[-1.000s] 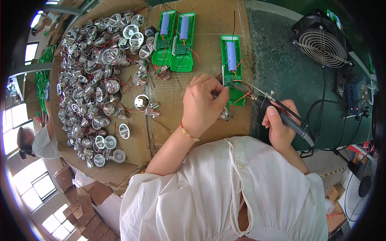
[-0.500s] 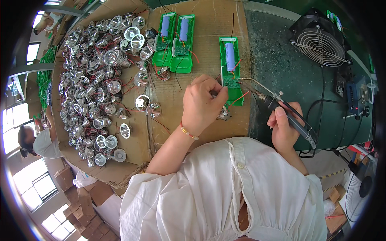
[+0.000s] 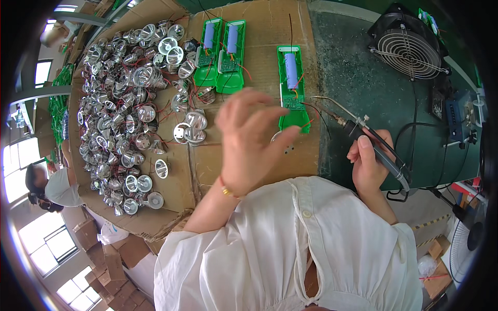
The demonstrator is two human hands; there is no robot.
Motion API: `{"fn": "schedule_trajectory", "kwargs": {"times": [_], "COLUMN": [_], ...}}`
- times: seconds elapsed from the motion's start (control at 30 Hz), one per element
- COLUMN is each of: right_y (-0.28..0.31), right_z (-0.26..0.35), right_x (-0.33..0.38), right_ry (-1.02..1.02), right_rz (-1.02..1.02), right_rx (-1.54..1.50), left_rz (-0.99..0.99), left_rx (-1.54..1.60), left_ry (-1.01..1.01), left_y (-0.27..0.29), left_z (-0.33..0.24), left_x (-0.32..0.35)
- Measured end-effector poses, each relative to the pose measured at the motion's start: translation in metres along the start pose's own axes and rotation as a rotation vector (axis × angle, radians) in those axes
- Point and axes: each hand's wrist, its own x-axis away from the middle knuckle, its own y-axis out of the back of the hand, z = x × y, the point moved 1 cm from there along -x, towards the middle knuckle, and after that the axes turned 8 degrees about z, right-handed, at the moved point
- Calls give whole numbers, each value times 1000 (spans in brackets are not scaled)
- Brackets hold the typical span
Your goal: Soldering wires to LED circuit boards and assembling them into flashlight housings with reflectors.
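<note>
- Left hand (image 3: pixel 248 136): fingers spread, seemingly empty.
- Right hand (image 3: pixel 369 167): wrapped round soldering iron (image 3: pixel 385 160).
- Green housing (image 3: pixel 294 118), upper right of centre: soldering apparently between joints; next move calls for steadying a red wire (image 3: pixel 308 124).

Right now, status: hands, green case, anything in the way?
Left hand open, blurred. Right hand gripping soldering iron, tip right of circuit board. Green case lying open on cardboard. Left thumb overlaps the case's lower end in view.

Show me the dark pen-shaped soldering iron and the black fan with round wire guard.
Dark pen-shaped soldering iron (image 3: pixel 385 159): head view, on its handle.
Black fan with round wire guard (image 3: pixel 409 54): head view, on the guard.
</note>
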Motion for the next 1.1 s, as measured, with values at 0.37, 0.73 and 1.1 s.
{"fn": "schedule_trajectory", "kwargs": {"times": [0.37,0.73,1.1], "right_y": [-5,-10,-6], "right_z": [-4,-7,-5], "right_x": [3,0,3], "right_ry": [-21,-10,-24], "right_rz": [68,104,55], "right_rx": [60,107,-6], "left_rz": [169,195,221], "left_rx": [237,256,233], "left_ry": [260,314,287], "left_y": [-36,-37,-34], "left_z": [17,22,21], "left_x": [3,1,0]}}
